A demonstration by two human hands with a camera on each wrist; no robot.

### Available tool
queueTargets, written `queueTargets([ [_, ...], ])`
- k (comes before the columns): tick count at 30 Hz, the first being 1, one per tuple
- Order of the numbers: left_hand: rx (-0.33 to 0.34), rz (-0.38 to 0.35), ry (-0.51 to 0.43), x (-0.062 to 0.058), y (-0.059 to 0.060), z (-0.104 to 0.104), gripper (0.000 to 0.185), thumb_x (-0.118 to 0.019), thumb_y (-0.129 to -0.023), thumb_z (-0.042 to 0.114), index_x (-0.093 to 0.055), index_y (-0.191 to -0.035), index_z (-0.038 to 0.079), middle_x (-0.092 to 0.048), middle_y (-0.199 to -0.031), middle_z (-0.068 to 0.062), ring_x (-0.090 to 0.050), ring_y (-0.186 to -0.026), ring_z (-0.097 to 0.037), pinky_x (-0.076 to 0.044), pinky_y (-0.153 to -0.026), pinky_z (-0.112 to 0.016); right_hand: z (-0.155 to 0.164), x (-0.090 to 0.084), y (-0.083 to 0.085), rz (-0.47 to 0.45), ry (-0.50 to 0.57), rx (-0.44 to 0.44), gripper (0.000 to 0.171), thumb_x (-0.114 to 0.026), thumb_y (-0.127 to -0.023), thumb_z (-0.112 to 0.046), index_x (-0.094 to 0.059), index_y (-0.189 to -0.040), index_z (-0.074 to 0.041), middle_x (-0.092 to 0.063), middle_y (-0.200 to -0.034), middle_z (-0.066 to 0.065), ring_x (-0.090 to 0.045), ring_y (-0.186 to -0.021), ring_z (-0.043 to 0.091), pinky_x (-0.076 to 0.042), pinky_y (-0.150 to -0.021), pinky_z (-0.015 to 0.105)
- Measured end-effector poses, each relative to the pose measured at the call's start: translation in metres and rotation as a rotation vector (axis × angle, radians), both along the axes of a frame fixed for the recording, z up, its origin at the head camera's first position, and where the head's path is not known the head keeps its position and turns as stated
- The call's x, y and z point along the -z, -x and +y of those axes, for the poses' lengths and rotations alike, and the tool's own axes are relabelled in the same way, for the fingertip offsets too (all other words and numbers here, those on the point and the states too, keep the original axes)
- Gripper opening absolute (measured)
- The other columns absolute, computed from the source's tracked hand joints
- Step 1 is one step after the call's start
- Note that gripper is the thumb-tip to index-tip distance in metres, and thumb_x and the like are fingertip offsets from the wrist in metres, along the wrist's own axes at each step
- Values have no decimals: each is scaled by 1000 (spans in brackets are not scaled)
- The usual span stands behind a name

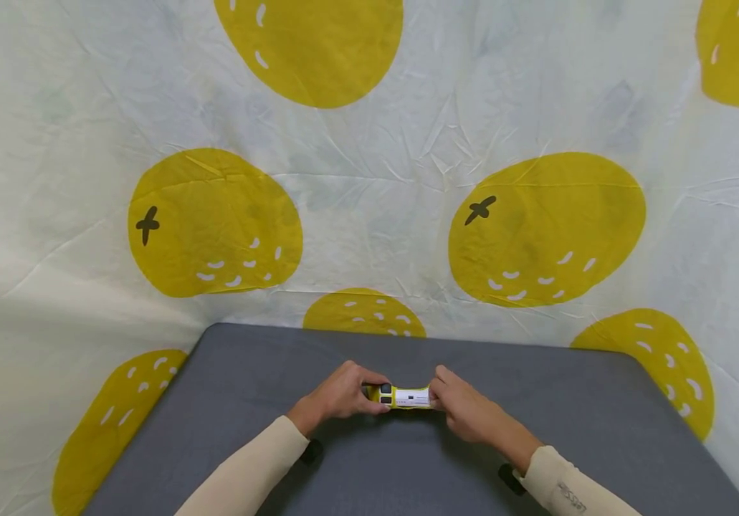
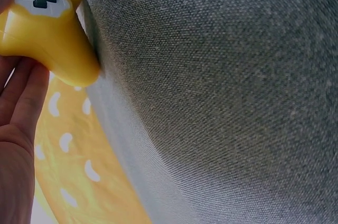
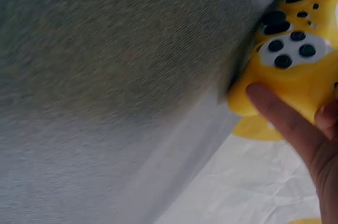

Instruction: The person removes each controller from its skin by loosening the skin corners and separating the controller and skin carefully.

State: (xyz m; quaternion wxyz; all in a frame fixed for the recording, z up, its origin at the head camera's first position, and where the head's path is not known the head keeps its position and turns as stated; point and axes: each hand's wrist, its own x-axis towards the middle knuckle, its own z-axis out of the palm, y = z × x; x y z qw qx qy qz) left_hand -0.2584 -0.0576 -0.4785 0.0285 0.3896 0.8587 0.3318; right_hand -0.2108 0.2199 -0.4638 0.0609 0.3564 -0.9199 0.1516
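Note:
A yellow game controller [image 1: 412, 398] stands on edge at the middle of the grey table, its white label and dark shoulder buttons turned up in the head view. My left hand [image 1: 342, 393] grips its left end between thumb and fingers. Around the right end curls my right hand [image 1: 466, 410]. In the left wrist view, the controller [image 2: 53, 42] shows its dark direction buttons, with fingers [image 2: 26, 94] under one handle. The right wrist view has the controller's [image 3: 296, 84] round dark buttons and sticks, a finger [image 3: 282, 115] lying against the handle.
The grey table [image 1: 266, 358] narrows toward the back, where it meets a whitish cloth [image 1: 369, 236] printed with yellow fruit shapes. That cloth also hangs along both sides. Dark wrist devices [image 1: 511, 479] sit under the sleeves.

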Motion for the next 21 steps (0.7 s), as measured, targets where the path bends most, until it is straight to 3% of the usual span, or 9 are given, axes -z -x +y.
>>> queueTargets([
  [6, -2, -16, -5, 2, 1, -1, 30, -88, -85, 26, -81, -113, 18, -81, -99, 2, -70, -77, -8, -52, -68, -13, 12, 1, -3, -37, 92, -3, 21, -65, -95, 3, -54, -86, -13, -43, -89, -6, -44, -77, 4, -41, -68, 20],
  [12, -2, -46, -4, 2, 1, -2, 30, -88, -85, 27, -81, -113, 19, -81, -99, 3, -69, -76, -6, -53, -68, -14, 24, 5, -4, -78, 106, 6, 24, -65, -95, 4, -53, -86, -14, -41, -87, -7, -39, -74, 1, -38, -67, 19],
  [21, 5, -33, 4, 1, 3, -2, 31, -88, -86, 28, -81, -115, 20, -81, -100, 4, -70, -78, -7, -53, -69, -13, 34, 13, -1, 19, 126, -20, 28, -69, -89, 7, -54, -84, -16, -40, -85, -9, -38, -75, 0, -38, -66, 18],
])
